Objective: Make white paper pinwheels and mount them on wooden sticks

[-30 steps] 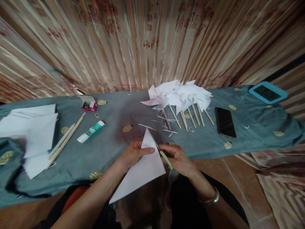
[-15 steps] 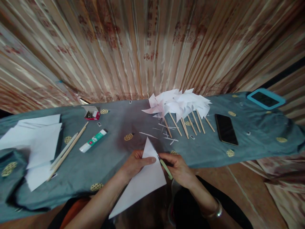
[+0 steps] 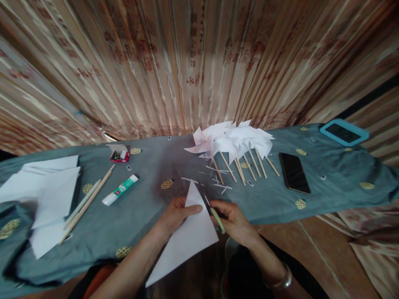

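A white sheet of paper [image 3: 187, 245], folded to a triangle with its tip pointing away from me, is pinched in my left hand [image 3: 179, 216], the thumb lying on top. My right hand [image 3: 233, 220] grips a pair of scissors [image 3: 216, 219] with light green handles. The blades stand slightly apart beside the paper's right edge, close to the tip. Thin white paper strips [image 3: 222, 182] lie on the cloth just beyond. Behind them rests a row of white paper pinwheels [image 3: 230, 141] on wooden sticks.
On the left are white paper sheets [image 3: 59, 191], wooden sticks [image 3: 89, 203], a glue stick [image 3: 121, 189] and a small red box of pins [image 3: 120, 154]. A black phone [image 3: 294, 172] and a blue-framed device [image 3: 344, 132] lie right. A patterned grey-green cloth [image 3: 149, 207] covers the table; a curtain [image 3: 156, 74] hangs behind.
The scissors have opened and come slightly away from the paper's right edge. My left hand keeps its hold on the paper. The view has tipped slightly upward.
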A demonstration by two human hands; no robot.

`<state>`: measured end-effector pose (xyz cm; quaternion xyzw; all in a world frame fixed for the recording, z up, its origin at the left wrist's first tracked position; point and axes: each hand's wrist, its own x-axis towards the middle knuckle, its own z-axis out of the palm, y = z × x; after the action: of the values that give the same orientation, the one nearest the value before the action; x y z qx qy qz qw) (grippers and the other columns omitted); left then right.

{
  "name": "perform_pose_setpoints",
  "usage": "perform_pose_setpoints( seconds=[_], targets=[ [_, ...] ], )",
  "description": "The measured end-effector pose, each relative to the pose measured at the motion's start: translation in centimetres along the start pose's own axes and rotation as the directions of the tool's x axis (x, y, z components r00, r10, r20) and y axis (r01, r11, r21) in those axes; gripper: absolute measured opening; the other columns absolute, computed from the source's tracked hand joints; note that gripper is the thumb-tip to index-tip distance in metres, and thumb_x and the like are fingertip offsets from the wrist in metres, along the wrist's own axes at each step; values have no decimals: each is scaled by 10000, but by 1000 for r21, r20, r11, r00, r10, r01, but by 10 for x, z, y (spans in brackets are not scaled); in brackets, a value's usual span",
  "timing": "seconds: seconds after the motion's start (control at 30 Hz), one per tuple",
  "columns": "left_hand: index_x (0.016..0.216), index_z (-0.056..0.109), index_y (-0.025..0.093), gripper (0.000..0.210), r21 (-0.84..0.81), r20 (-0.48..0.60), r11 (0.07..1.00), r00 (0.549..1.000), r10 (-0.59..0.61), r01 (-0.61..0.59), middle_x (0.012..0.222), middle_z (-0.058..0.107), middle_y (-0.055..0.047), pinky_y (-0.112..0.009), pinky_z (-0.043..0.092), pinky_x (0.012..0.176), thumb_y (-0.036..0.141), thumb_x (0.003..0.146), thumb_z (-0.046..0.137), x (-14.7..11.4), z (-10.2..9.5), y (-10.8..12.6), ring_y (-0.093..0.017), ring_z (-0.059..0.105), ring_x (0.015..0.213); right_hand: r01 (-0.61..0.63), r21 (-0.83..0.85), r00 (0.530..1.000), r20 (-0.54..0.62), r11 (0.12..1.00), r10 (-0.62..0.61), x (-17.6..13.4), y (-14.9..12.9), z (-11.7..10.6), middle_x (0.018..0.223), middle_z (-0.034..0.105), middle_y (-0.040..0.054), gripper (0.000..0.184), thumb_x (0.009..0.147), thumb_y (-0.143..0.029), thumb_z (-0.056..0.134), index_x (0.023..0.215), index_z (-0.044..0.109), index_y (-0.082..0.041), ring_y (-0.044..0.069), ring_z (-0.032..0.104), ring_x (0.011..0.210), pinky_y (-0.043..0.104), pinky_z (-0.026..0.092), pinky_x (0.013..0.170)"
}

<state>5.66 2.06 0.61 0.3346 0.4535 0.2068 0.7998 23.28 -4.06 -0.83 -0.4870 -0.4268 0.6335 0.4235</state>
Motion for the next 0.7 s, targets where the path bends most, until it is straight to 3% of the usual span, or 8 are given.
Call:
perform_pose_setpoints(
  seconds=[0.1,0.2,0.27,0.5,0.6,0.7],
  targets=[
    [681,719,117,330,-49,-161,992,981,106,-115,583,700,-54,-230,440,463,360,512,865,-2,-5,13,-139,589,463,0,15,997,-72,1000,2,2,-2,-9,692,685,-14,394,677,-423,797,990,720,-196,110,572,592,214,452,548],
    [709,710,120,327,-109,-358,945,899,253,-309,632,720,-47,-242,483,529,311,501,874,-5,-13,27,-153,626,523,35,51,981,-191,998,-24,6,-6,-11,682,692,18,452,686,-487,777,1007,692,-179,119,551,557,242,445,520],
    [718,705,129,322,-138,-434,905,846,311,-403,664,730,-38,-245,498,574,291,500,878,-7,-17,34,-159,645,567,74,75,970,-235,994,-55,9,-8,-6,733,715,46,466,677,-495,779,1003,680,-178,134,567,580,262,459,538],
    [679,705,137,356,-213,-517,803,762,390,-556,627,716,-17,-238,495,553,326,450,902,-9,-17,35,-142,623,537,105,191,973,-224,976,-61,24,-3,33,811,724,-4,552,516,-323,878,1002,640,-212,148,637,697,242,497,605],
    [677,705,134,361,-225,-514,795,762,394,-563,644,725,-28,-262,518,584,318,441,908,-13,-14,33,-159,642,556,119,249,972,-227,961,-62,31,-3,44,781,720,-24,503,514,-258,869,965,650,-210,143,648,713,260,514,693],
    [730,721,134,376,-245,-487,799,782,389,-550,688,741,-40,-296,544,631,318,461,907,-18,-12,31,-192,676,612,128,267,963,-263,955,-55,35,-8,46,726,711,-28,471,506,-253,860,927,656,-202,145,638,675,269,507,675]
  ],
)
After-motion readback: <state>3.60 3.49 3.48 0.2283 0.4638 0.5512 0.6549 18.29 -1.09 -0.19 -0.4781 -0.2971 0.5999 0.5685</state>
